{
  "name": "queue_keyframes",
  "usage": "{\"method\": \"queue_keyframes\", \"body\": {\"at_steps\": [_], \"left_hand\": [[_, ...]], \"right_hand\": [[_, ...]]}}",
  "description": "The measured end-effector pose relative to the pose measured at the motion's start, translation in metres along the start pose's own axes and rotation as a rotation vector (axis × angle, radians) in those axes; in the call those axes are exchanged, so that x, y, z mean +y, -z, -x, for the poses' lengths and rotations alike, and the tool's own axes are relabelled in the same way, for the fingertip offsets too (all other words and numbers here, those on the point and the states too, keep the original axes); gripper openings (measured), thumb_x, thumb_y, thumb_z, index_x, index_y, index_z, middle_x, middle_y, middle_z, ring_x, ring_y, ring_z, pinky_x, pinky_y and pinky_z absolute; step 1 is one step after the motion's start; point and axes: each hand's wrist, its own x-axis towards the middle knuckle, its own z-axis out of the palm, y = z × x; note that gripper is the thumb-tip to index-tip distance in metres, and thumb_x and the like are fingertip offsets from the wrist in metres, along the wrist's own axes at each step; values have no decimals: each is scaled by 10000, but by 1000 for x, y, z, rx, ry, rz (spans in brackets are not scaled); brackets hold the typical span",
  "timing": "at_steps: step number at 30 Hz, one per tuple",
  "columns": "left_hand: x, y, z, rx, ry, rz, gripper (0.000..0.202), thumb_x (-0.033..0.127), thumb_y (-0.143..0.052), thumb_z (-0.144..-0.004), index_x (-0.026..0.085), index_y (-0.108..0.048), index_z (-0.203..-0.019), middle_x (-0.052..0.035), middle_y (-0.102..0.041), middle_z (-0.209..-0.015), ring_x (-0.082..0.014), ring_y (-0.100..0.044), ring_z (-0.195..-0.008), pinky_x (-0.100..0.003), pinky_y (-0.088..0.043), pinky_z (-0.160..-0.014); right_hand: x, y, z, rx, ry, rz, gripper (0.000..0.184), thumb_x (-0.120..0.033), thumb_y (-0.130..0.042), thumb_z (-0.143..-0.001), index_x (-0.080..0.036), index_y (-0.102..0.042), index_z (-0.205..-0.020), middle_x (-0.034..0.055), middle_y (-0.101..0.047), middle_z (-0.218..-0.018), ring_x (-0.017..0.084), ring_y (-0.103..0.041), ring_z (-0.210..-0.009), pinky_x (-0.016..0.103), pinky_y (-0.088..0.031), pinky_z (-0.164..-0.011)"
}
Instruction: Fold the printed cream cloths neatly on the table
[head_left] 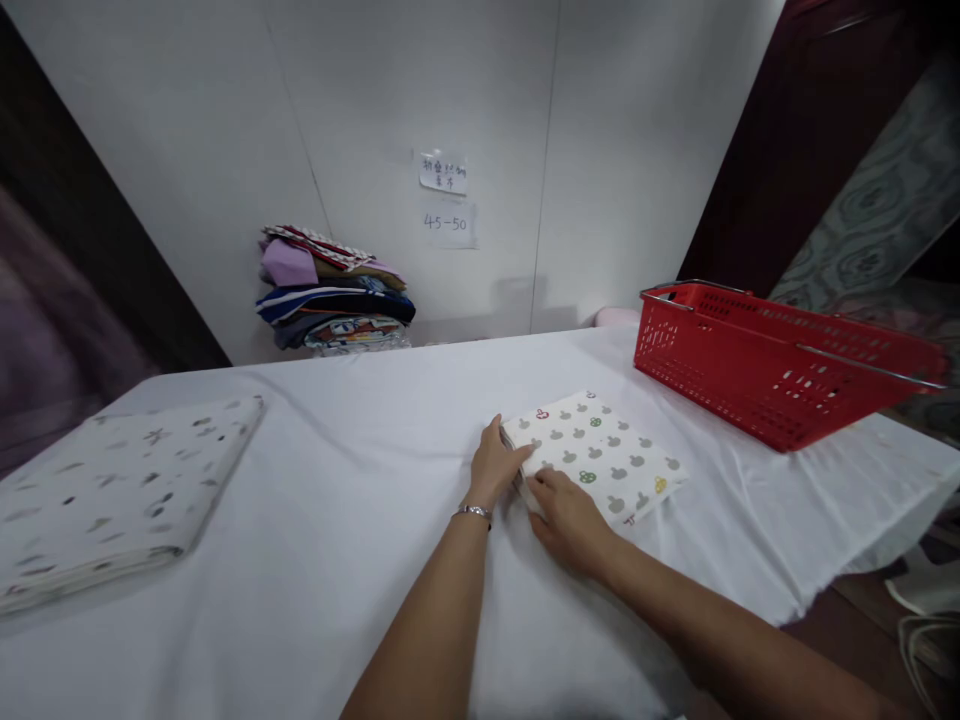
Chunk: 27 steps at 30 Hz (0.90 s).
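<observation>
A folded white cloth (592,455) printed with grey, green, red and yellow mushroom shapes lies flat on the white-covered table. My left hand (495,465), with a bracelet at the wrist, grips its left edge, thumb on top and fingers around the side. Close by, my right hand (571,522) has its fingers curled at the near left edge of the same cloth, closed on it. The undersides of the fingers are partly hidden. Farther left lies a larger folded white cloth (127,490) with small leaf-like prints, apart from both hands.
A red plastic basket (720,370) with metal handles stands at the table's right side. Beyond the back edge is a stack of folded fabrics (337,300) against the wall. Handwritten paper signs (450,222) hang on the wall. White tablecloth (315,560) covers the table and drapes over its right edge.
</observation>
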Motion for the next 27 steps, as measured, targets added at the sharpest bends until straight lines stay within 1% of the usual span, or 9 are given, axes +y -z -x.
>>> {"method": "queue_keyframes", "body": {"at_steps": [2,5,8,11,14,17,20,24,27], "left_hand": [[0,-1,0,3,16,-1,833,357,-675,-677,170,-287,-1390,-117,-367,-1416,-261,-392,-1261,-339,-320,-1028],[-1,-2,0,12,32,7,795,305,-653,-695,175,-288,-1389,-110,-373,-1416,-259,-393,-1263,-348,-314,-1037],[-2,-3,1,13,30,15,775,290,-637,-708,181,-286,-1390,-104,-377,-1415,-255,-396,-1263,-354,-315,-1040],[-3,-4,2,19,19,18,763,290,-625,-719,171,-285,-1392,-112,-374,-1417,-253,-391,-1268,-353,-314,-1043],[-4,-4,2,20,14,32,763,299,-628,-721,158,-288,-1390,-122,-378,-1412,-249,-388,-1272,-346,-306,-1048],[-5,-3,2,23,17,36,771,310,-635,-715,146,-292,-1387,-131,-382,-1408,-250,-386,-1273,-345,-304,-1050],[-4,-3,2,25,25,43,777,326,-643,-709,152,-300,-1384,-131,-383,-1408,-256,-387,-1272,-353,-301,-1054],[-3,-3,2,21,33,58,783,308,-651,-696,158,-304,-1382,-130,-372,-1415,-256,-379,-1277,-357,-293,-1062],[-4,-4,1,18,40,61,783,290,-648,-692,164,-303,-1383,-124,-357,-1425,-254,-365,-1287,-359,-288,-1066]], "right_hand": [[-2,-6,11,17,40,46,375,-172,-508,-764,-144,-531,-1137,124,-527,-1184,246,-481,-1034,369,-402,-889],[-3,-21,30,22,79,112,440,-184,-498,-784,-123,-512,-1219,161,-370,-1401,316,-398,-1190,468,-346,-971],[-3,-29,48,-6,107,88,460,-191,-474,-816,-141,-488,-1272,162,-253,-1473,336,-261,-1319,516,-273,-1033],[0,-21,60,-67,195,-24,529,-203,-526,-780,-189,-464,-1304,117,-280,-1472,327,-144,-1369,540,-202,-1075],[9,-3,59,-59,273,-190,513,-211,-512,-799,-219,-460,-1309,83,-353,-1441,268,-214,-1361,497,-234,-1085],[31,13,39,93,239,-292,440,-225,-461,-848,-217,-489,-1287,96,-377,-1425,230,-304,-1328,458,-301,-1063],[59,23,4,178,141,-243,412,-242,-478,-844,-191,-533,-1249,121,-397,-1407,251,-322,-1318,472,-306,-1057],[91,26,-50,130,31,-96,477,-302,-499,-848,-145,-488,-1298,159,-348,-1429,277,-257,-1345,463,-262,-1075],[108,19,-81,4,1,-16,567,-422,-447,-879,-160,-381,-1378,150,-231,-1483,289,-150,-1375,496,-201,-1080]]}}
